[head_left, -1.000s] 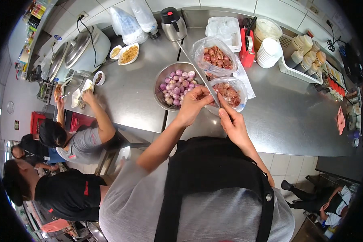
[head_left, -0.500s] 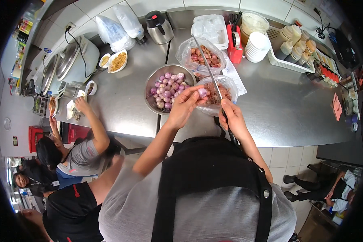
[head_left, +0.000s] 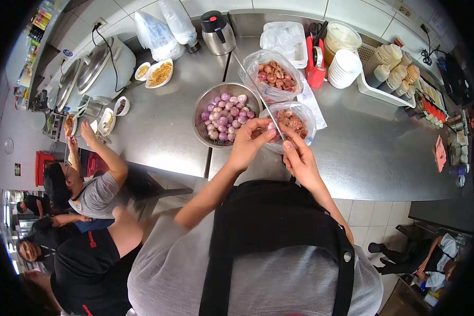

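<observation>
My left hand (head_left: 249, 143) pinches a pale purple shallot (head_left: 272, 127) between its fingertips. A long knife (head_left: 269, 113) is in my right hand (head_left: 302, 159), its blade angled up to the left, at the shallot. My right index finger reaches toward the shallot; the knife's handle is mostly hidden by my hand. Beneath both hands lies an open plastic bag (head_left: 312, 126) of brown-red skins (head_left: 294, 122). Peeled purple shallots (head_left: 227, 117) fill a metal bowl (head_left: 198, 131) to the left. Behind, another clear bag (head_left: 250, 63) contains shallots with reddish skins (head_left: 275, 77).
A thermal jug (head_left: 217, 37), a clear plastic tray (head_left: 300, 55), a red tape dispenser (head_left: 316, 73), stacked white bowls (head_left: 345, 68) and a basket of sauce bottles (head_left: 364, 87) line the steel counter's back. On the left, a co-worker's arm (head_left: 108, 158) reaches over small dishes (head_left: 106, 122).
Both hands have drawn together; the right index finger has come up to the shallot and blade. The view has shifted slightly. At left, the co-worker's hand has lifted from the dishes.
</observation>
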`<state>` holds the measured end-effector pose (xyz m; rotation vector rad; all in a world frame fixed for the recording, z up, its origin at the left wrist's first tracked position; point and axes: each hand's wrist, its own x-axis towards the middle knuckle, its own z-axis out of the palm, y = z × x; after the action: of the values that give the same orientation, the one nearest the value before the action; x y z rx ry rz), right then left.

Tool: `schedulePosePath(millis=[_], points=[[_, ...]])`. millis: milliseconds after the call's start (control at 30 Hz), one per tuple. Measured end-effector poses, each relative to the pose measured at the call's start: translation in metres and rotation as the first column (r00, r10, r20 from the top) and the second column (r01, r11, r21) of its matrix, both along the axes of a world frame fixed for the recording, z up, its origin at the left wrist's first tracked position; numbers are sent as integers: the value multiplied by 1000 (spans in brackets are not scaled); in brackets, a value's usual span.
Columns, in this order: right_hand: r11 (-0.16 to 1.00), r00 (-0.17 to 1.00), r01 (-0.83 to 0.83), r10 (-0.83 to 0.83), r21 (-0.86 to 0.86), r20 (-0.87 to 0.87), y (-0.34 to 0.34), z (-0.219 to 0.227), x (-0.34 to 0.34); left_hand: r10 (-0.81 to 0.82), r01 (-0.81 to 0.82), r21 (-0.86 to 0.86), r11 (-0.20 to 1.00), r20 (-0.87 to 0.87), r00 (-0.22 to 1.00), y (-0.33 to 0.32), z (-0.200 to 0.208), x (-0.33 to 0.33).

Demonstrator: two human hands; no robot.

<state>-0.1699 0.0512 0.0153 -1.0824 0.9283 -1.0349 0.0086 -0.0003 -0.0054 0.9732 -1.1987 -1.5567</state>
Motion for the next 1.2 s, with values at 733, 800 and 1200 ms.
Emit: schedulePosePath(millis=[733, 800, 1200], points=[[949, 955, 293, -285, 112, -85, -7, -12, -24, 460, 19, -716, 698, 468, 755, -105, 15, 11], [953, 958, 283, -276, 108, -78, -5, -9, -23, 450, 52, -714, 699, 494, 744, -140, -1, -5], [931, 938, 344, -334, 119, -95, 1, -15, -37, 210, 531, -588, 611, 767, 607, -197, -41, -59]])
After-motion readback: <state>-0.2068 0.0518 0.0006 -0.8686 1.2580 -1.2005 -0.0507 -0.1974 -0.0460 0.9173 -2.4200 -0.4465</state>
